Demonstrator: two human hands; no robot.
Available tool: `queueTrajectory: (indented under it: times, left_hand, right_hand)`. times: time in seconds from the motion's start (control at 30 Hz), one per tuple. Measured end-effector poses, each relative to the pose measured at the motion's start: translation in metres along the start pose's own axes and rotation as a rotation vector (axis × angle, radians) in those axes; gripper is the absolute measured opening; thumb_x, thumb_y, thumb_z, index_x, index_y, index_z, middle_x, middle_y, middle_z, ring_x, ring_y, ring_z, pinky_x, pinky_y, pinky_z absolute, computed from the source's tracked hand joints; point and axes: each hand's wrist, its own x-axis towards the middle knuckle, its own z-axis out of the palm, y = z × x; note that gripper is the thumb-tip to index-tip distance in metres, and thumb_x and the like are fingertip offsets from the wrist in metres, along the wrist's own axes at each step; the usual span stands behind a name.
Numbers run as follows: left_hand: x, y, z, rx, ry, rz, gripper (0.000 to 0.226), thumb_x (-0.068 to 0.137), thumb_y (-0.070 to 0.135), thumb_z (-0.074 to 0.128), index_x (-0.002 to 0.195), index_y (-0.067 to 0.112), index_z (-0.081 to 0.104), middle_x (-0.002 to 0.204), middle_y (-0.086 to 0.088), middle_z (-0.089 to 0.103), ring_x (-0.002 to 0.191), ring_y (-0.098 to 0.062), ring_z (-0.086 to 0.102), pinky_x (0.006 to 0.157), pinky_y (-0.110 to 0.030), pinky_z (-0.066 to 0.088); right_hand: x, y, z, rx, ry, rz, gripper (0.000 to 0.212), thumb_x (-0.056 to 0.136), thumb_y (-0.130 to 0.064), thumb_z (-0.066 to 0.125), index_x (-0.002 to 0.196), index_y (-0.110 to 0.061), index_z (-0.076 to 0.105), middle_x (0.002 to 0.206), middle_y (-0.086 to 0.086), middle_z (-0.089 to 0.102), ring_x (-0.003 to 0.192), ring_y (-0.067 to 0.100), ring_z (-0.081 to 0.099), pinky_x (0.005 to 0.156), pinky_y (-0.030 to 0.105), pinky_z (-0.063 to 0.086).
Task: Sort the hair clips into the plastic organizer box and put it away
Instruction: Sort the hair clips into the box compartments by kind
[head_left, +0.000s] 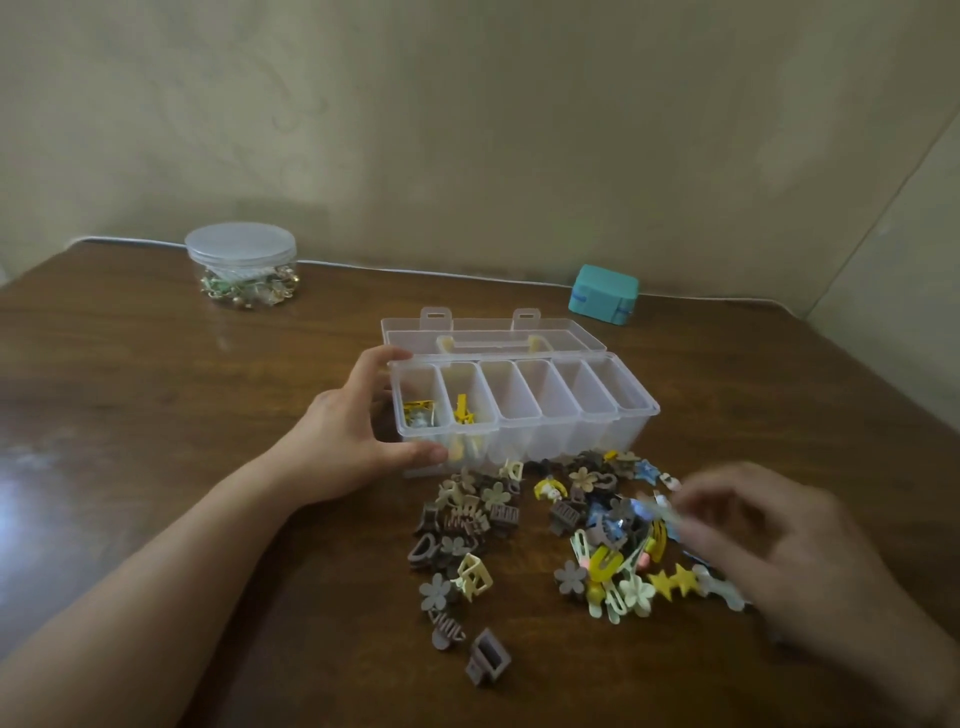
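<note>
The left hand (358, 415) is gripping the left end of the open organizer box (524, 410), thumb at its near corner, fingers over the far rim. The right hand (769, 540) is blurring over the pile of hair clips (566, 540); whether it is pinching one, I cannot tell. The box is lying just beyond the pile, long axis running left to right, nearer the left hand. All is sitting on a brown wooden table (182, 395) against a beige wall (467, 130).
</note>
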Motion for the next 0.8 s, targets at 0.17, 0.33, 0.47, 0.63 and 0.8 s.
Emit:
queueTrajectory:
  times: [0.17, 0.33, 0.47, 0.63, 0.8]
  left_hand:
    - [0.001, -0.003, -0.002, 0.021, 0.002, 0.006, 0.101, 0.057, 0.065, 0.079, 0.139, 0.045, 0.024, 0.138, 0.010, 0.054, 0.128, -0.010, 0.048, 0.111, -0.036, 0.035]
    - [0.002, -0.003, -0.003, 0.017, -0.024, 0.011, 0.102, 0.052, 0.075, 0.075, 0.135, 0.050, 0.022, 0.131, 0.018, 0.053, 0.120, -0.002, 0.048, 0.112, -0.039, 0.034]
    - [0.001, -0.002, -0.003, 0.025, -0.030, 0.014, 0.099, 0.051, 0.077, 0.071, 0.133, 0.051, 0.021, 0.123, 0.024, 0.049, 0.114, 0.004, 0.047, 0.114, -0.042, 0.031]
    - [0.001, -0.002, -0.003, 0.022, -0.026, 0.005, 0.101, 0.052, 0.076, 0.074, 0.134, 0.052, 0.021, 0.127, 0.022, 0.050, 0.117, 0.000, 0.046, 0.115, -0.042, 0.031]
    - [0.002, -0.002, -0.001, 0.009, -0.012, 0.004, 0.101, 0.057, 0.063, 0.078, 0.140, 0.044, 0.023, 0.135, 0.014, 0.051, 0.120, -0.001, 0.043, 0.103, -0.029, 0.033]
  right_hand:
    - [0.087, -0.042, 0.035, 0.116, 0.110, -0.065, 0.015, 0.083, -0.010, 0.066, 0.077, -0.023, 0.061, 0.072, -0.008, 0.059, 0.070, 0.002, 0.055, 0.059, 0.010, 0.045]
    - [0.144, -0.059, 0.081, 0.077, 0.081, -0.027, 0.010, 0.085, -0.030, 0.065, 0.078, -0.024, 0.064, 0.074, -0.009, 0.062, 0.069, 0.002, 0.056, 0.060, 0.018, 0.046]
    - [0.138, -0.057, 0.068, 0.117, 0.132, -0.086, 0.017, 0.090, -0.036, 0.061, 0.075, -0.027, 0.064, 0.072, -0.011, 0.063, 0.069, 0.003, 0.056, 0.058, 0.015, 0.044]
    - [0.098, -0.016, 0.016, 0.013, 0.223, -0.049, 0.003, 0.087, -0.025, 0.065, 0.083, -0.025, 0.067, 0.078, -0.012, 0.064, 0.074, 0.003, 0.057, 0.062, 0.011, 0.046]
    - [0.038, 0.025, -0.017, -0.129, -0.023, 0.097, 0.018, 0.081, -0.023, 0.073, 0.085, -0.039, 0.067, 0.080, -0.018, 0.066, 0.085, -0.005, 0.058, 0.062, 0.014, 0.047]
